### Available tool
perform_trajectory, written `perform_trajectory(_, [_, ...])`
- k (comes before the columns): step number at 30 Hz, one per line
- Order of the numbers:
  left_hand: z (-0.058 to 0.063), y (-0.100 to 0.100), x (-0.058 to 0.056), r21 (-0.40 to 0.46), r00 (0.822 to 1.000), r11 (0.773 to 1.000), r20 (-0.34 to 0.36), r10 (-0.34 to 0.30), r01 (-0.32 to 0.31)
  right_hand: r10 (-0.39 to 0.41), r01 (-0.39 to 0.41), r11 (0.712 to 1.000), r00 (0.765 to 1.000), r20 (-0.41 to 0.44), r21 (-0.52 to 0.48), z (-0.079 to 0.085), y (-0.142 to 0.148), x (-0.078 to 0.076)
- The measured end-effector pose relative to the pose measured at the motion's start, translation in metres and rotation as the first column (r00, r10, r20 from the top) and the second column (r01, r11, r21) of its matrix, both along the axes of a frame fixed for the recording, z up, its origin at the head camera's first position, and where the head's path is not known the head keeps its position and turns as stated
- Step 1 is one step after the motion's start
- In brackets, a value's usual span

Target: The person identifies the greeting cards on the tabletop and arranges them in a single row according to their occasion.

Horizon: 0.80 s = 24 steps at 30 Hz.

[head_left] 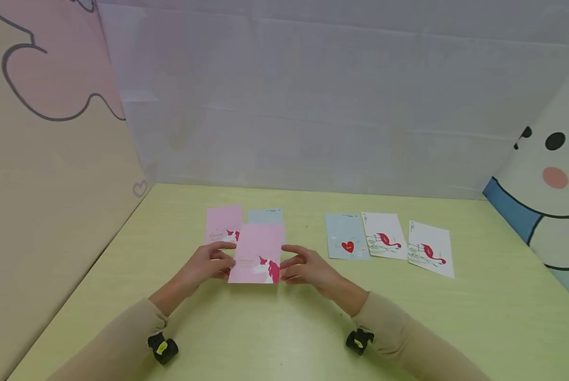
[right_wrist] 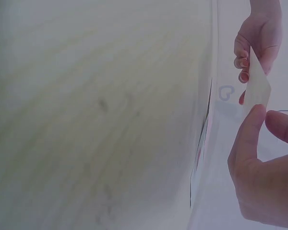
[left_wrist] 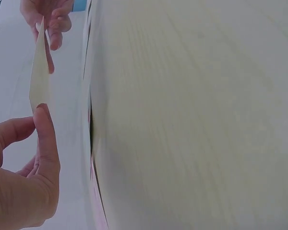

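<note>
A pink card with a white unicorn (head_left: pixel 256 248) is held raised off the table between both hands. My left hand (head_left: pixel 203 269) pinches its left edge, thumb against fingers. At the opposite edge, my right hand (head_left: pixel 313 272) grips it the same way. Both wrist views show the card (left_wrist: pixel 39 76) nearly edge-on, its pale underside visible. Behind it, a similar pink unicorn card (head_left: pixel 224 218) and a light blue card (head_left: pixel 266 216) lie on the table, each partly covered by the held card or the left hand.
On the right of the yellowish table (head_left: pixel 275 333) lie a light blue card with a red heart (head_left: pixel 347 235) and two white flamingo cards, one beside it (head_left: pixel 384 233) and one farther right (head_left: pixel 431 246). A pale wall covering (head_left: pixel 313 106) closes the back.
</note>
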<state>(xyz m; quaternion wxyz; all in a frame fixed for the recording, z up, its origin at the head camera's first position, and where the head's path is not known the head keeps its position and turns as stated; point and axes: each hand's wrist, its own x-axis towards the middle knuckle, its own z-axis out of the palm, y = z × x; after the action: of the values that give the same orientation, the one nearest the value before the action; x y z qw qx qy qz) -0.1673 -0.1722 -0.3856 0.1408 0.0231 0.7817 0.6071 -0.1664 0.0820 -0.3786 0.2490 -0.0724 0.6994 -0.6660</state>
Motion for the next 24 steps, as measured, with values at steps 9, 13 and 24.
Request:
perform_trajectory(9, [0.001, -0.026, 0.007, -0.049, 0.999, 0.998, -0.012, -0.031, 0.03, 0.028, -0.027, 0.999, 0.999, 0.018, -0.019, 0.0, -0.023, 0.004])
perform_trajectory(13, [0.002, -0.038, 0.012, -0.074, 0.998, 0.996, -0.002, -0.057, 0.056, 0.05, -0.049, 0.999, 0.998, 0.033, -0.021, 0.0, -0.032, 0.005])
perform_trajectory(24, [0.0, -0.066, 0.019, -0.115, 0.997, 0.99, 0.041, -0.072, 0.076, 0.06, -0.059, 0.998, 0.995, 0.078, -0.009, -0.004, -0.059, 0.009])
